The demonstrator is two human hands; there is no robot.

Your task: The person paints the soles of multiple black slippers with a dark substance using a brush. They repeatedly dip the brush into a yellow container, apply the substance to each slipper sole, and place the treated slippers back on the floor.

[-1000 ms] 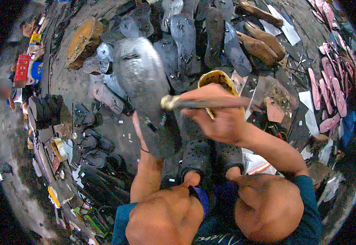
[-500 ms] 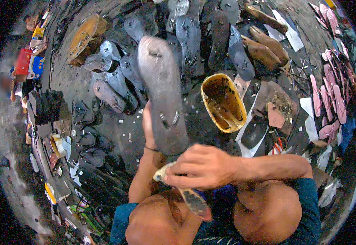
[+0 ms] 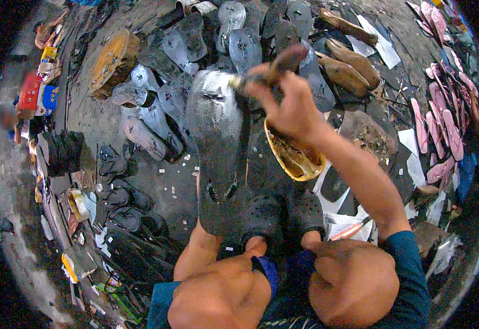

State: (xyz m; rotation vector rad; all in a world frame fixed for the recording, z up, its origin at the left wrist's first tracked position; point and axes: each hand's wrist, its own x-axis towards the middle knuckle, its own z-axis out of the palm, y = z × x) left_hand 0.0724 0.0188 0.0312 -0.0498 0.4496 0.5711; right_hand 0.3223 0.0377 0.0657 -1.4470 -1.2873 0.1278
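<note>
A dark grey, foot-shaped sole (image 3: 213, 148), shiny at its far end, is raised before the person, gripped from beneath by the mostly hidden left hand (image 3: 198, 185). The right hand (image 3: 293, 107), apart from the left, clasps a dark-handled brush (image 3: 289, 59), pale tip at the shiny end. Rightward sits a yellow-rimmed tub (image 3: 297, 179); beyond lie grey soles (image 3: 245, 50); far right, pink slender soles (image 3: 453, 136).

Dark sole (image 3: 216, 145): glossy, wet-looking at far end, matt at near end. Yellow tub (image 3: 281, 164): crusted, rough inside. Brown shoe forms (image 3: 342, 72): wood-like, dull. Clogs (image 3: 264, 211): matt, rubbery. White sheets (image 3: 385, 46): smooth, papery.
</note>
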